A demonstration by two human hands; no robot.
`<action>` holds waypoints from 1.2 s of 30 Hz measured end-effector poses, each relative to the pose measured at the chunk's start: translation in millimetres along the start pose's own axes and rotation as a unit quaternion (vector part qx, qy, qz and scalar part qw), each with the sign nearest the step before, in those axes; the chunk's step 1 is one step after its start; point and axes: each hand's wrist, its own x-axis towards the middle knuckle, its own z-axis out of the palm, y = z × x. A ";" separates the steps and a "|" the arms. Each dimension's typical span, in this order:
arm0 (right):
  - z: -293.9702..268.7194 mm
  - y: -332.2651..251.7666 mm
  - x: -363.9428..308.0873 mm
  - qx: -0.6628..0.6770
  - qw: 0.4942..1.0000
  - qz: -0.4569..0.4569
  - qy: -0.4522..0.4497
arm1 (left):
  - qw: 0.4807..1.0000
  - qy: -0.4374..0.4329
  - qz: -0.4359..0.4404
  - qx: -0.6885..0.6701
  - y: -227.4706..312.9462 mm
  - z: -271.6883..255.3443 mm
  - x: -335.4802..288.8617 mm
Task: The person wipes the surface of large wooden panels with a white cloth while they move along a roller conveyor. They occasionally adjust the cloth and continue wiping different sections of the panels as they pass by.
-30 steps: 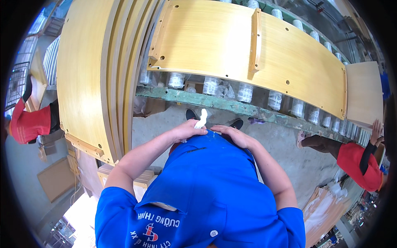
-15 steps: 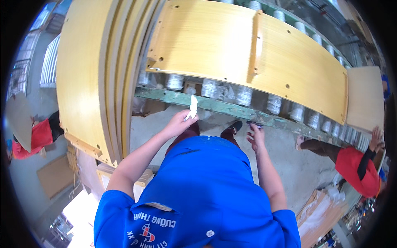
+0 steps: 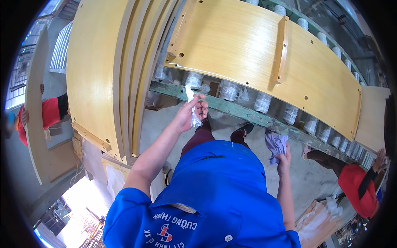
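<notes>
The right grip (image 3: 283, 161), nearest, is closed on a crumpled purple cloth (image 3: 276, 144); the left grip (image 3: 188, 113) holds a slim white packet (image 3: 195, 120) between thumb and fingers. For good handling, the cloth is best bunched without loose corners, the packet pinched lightly. Beyond both lies a green rail (image 3: 225, 106); farther, wrapped rollers (image 3: 228, 90) carry a yellow panel (image 3: 233, 45).

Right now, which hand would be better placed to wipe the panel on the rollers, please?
Probably the right hand: it holds the purple cloth, while the left hand holds a white item.
</notes>
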 end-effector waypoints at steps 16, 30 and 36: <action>148.9 -5.6 49.3 -0.321 0.787 0.035 -0.525 | 0.998 -0.028 0.024 0.056 -1.1 1.5 -8.8; 160.8 -47.8 26.5 -0.277 0.788 0.043 -0.548 | 0.995 -0.032 0.077 0.062 13.5 -5.1 -15.9; 108.6 -44.4 32.8 -0.378 0.760 0.083 -0.523 | 0.991 -0.005 0.067 0.116 20.5 -13.8 -30.1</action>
